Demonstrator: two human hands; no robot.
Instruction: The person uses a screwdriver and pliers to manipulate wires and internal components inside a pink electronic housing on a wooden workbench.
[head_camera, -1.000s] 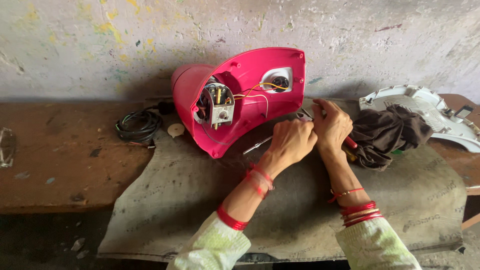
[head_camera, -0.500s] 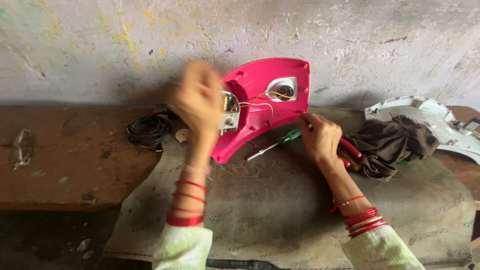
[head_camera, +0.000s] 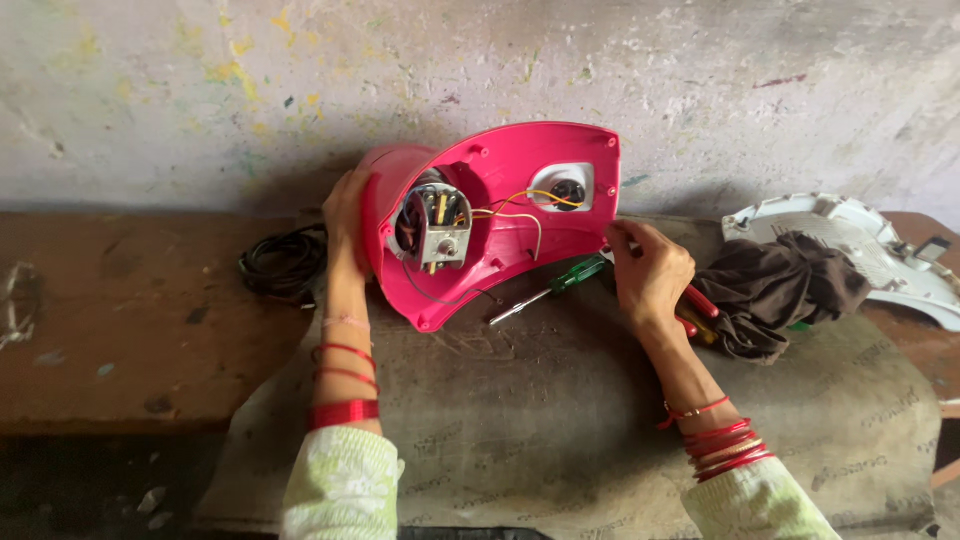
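Pink plastic appliance housing stands tipped on its edge at the far middle of the bench, open underside facing the camera, top side toward the wall. Long axis runs left-right, slightly rising to the right; the rounded narrow end points left, the broad flat end right. Inside: small motor or switch block with yellow, white and black wires running to a round socket in a white plate.

Handling, judged: rigid moulded shell, light for its bulk, smooth so a bit slippery, top-heavy on this edge; loose wires snag and pull off easily. Best held at the outer rims at both ends, not by the wiring.

Left hand is wrapped around the housing's left rounded end, fingers curled behind it, steadying. Right hand is loosely curled at the lower right rim, fingertips touching the edge; whether it pinches anything small, cannot tell.

Green-handled screwdriver lies on the grey mat just near the housing, tip pointing near-left. Red-handled pliers under the right hand. Dark cloth right, white plastic cover far right. Black cable coil left on the wooden bench.
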